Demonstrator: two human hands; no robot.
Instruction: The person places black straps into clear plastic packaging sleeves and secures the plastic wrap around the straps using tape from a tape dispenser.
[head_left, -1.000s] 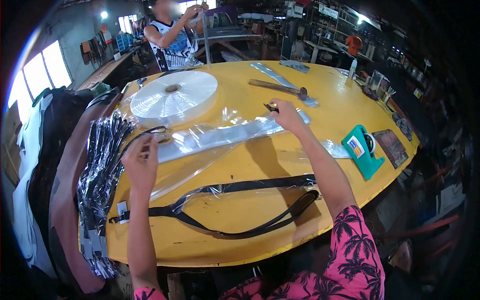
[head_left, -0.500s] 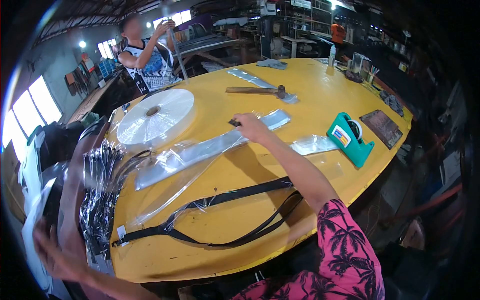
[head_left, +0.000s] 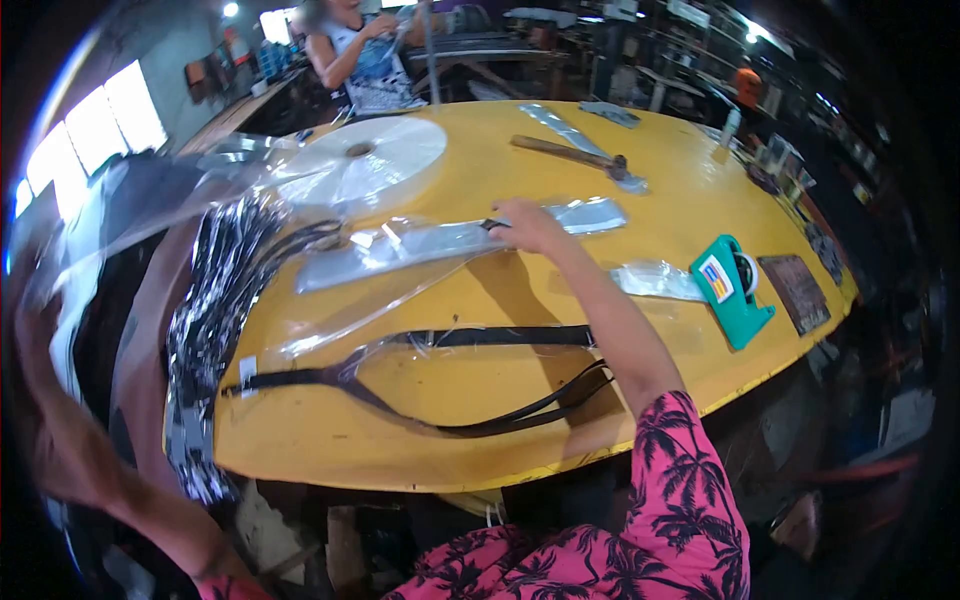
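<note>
My right hand is closed on a small dark object whose kind I cannot make out, above a long strip of clear plastic on the table. Out at the dim left edge is my left hand, raised, its fingers too dark and blurred to read. A sheet of clear plastic film stretches from near the large roll of clear plastic towards that side. In front of my right hand lies a black strap with a looped end, partly under clear wrapping.
A green tape dispenser stands right, beside a dark flat plate. Behind lie a hammer and a grey cloth. Shiny wrapped black straps hang over the left edge. A person stands across the yellow table.
My left hand has risen at the left edge, and a clear film now stretches across there. My right hand stays at the strip with the dark object. The whole view has shifted.
</note>
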